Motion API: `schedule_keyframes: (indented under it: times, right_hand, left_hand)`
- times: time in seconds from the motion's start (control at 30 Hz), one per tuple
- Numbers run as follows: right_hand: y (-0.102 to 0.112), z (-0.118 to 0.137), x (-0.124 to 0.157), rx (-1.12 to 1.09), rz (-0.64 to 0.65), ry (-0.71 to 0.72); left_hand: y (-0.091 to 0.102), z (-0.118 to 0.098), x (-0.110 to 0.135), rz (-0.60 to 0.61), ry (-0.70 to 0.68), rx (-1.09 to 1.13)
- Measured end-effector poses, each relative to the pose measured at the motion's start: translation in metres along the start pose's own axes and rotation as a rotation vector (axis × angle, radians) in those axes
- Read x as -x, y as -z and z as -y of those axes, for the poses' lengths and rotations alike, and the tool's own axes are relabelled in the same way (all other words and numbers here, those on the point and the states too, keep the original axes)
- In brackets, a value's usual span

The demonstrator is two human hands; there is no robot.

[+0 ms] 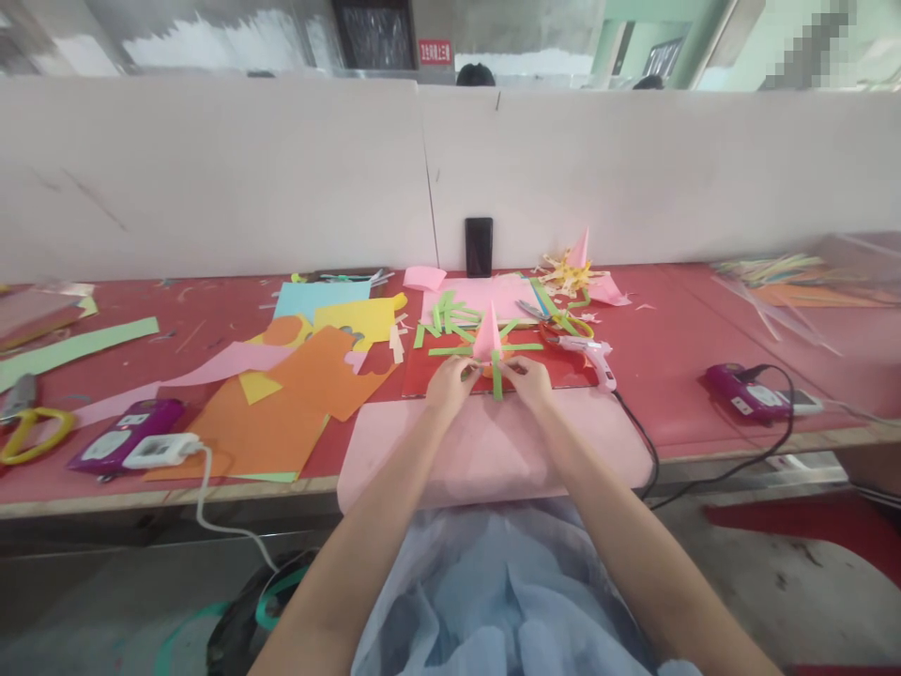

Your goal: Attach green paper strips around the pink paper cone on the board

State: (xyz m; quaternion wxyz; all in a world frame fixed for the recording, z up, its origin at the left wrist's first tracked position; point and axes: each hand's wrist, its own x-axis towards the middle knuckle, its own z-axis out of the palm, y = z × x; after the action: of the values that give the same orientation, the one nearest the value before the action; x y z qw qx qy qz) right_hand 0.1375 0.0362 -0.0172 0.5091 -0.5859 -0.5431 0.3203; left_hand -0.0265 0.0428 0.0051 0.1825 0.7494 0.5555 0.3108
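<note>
A pink paper cone (488, 336) stands upright in front of me, with green paper strips (496, 377) spreading out from its base. My left hand (449, 381) pinches at the left side of the cone's base, fingers closed. On the opposite side, my right hand (529, 379) is closed at the base too, close to the strip that points toward me. The fingertips partly hide the edge they grip. Beneath lies a red board (420, 374). Loose cut green strips (445, 315) are piled just behind the left hand.
A pink glue gun (597, 357) and yellow-handled scissors (573, 324) lie to the right. A finished-looking cone with yellow fringe (569, 270) sits behind. Orange paper (264, 422) spreads at left. A phone (479, 248) leans on the partition. Purple power strips (127, 437) flank both sides.
</note>
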Motion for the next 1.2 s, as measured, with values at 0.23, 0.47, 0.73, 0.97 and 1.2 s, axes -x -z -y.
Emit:
schedule_keyframes:
  times: [0.23, 0.47, 0.73, 0.97, 1.2]
  right_hand:
    - [-0.001, 0.005, 0.004, 0.107, 0.018, 0.026]
    - [-0.002, 0.006, 0.007, 0.107, 0.061, 0.014]
    - [0.003, 0.015, 0.014, 0.262, 0.018, -0.037]
    - [0.008, 0.016, 0.040, 0.414, 0.055, -0.128]
    - [0.000, 0.008, 0.045, 0.446, 0.092, -0.088]
  left_hand:
    - [-0.006, -0.002, 0.001, 0.028, 0.021, -0.075]
    - [-0.009, -0.008, -0.001, 0.004, 0.002, 0.054]
    - [-0.013, -0.010, -0.003, -0.075, 0.025, 0.068]
    - [-0.014, -0.012, -0.003, -0.059, 0.080, 0.064]
    - [-0.012, -0.014, -0.002, -0.030, 0.066, 0.052]
